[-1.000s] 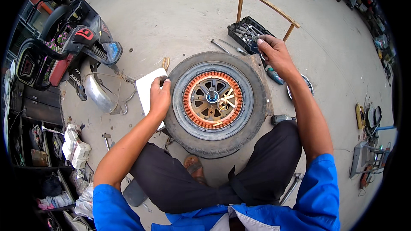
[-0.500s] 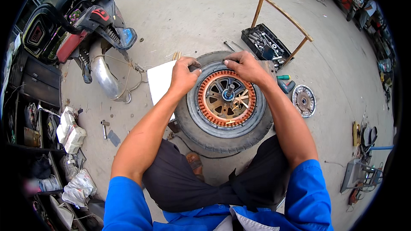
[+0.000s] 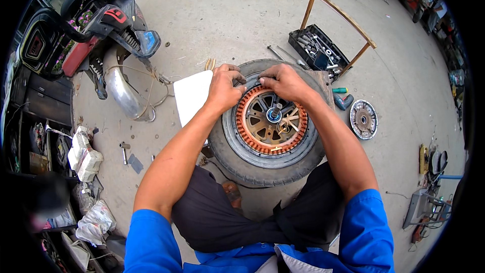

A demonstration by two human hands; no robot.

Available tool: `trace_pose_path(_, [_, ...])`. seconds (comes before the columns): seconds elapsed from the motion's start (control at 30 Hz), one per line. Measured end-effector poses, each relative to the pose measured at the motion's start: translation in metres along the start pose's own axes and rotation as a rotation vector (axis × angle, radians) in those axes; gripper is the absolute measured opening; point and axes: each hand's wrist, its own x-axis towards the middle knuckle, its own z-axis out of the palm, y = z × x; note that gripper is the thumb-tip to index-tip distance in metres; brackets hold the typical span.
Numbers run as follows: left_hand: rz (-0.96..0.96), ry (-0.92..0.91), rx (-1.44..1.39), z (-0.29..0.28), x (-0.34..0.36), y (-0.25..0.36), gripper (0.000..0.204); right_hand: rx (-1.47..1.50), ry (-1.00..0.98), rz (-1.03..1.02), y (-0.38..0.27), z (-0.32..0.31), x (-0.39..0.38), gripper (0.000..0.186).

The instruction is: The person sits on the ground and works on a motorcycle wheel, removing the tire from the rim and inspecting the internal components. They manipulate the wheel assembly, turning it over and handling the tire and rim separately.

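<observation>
Right hand [image 3: 285, 82] has moved from beside one toolbox [image 3: 318, 45] to the far side of one wheel [image 3: 274, 115], beside the left hand [image 3: 226, 91]. Both hands are half curled, contents indiscernible. Wheel lies flat beyond two knees [image 3: 199, 192].

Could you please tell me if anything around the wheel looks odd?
The wheel looks opened: its copper windings are exposed, and a round metal disc, perhaps its cover, lies on the floor to its right.

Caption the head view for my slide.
Left hand and right hand at the far side of a hub-motor wheel, stator windings exposed.
</observation>
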Motion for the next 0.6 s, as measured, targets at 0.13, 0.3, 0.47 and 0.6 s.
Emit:
trace_pose_path(0.13, [0.003, -0.001, 0.018, -0.0005, 0.001, 0.0032, 0.024, 0.005, -0.011, 0.018, -0.001, 0.0018, 0.0018, 0.02])
trace_pose_path(0.3, [-0.003, -0.013, 0.036, -0.0003, 0.0025, 0.0046, 0.026, 0.021, -0.006, 0.012, 0.0, 0.004, 0.0031, 0.021])
trace_pose_path(0.47, [-0.021, -0.017, 0.043, 0.0, 0.0024, 0.0067, 0.027, -0.003, -0.024, 0.032, -0.0008, 0.0045, 0.0042, 0.022])
trace_pose_path(0.6, [-0.012, -0.023, 0.042, -0.0014, 0.0021, 0.0058, 0.028, 0.019, -0.021, 0.04, -0.0019, 0.0056, 0.0038, 0.022])
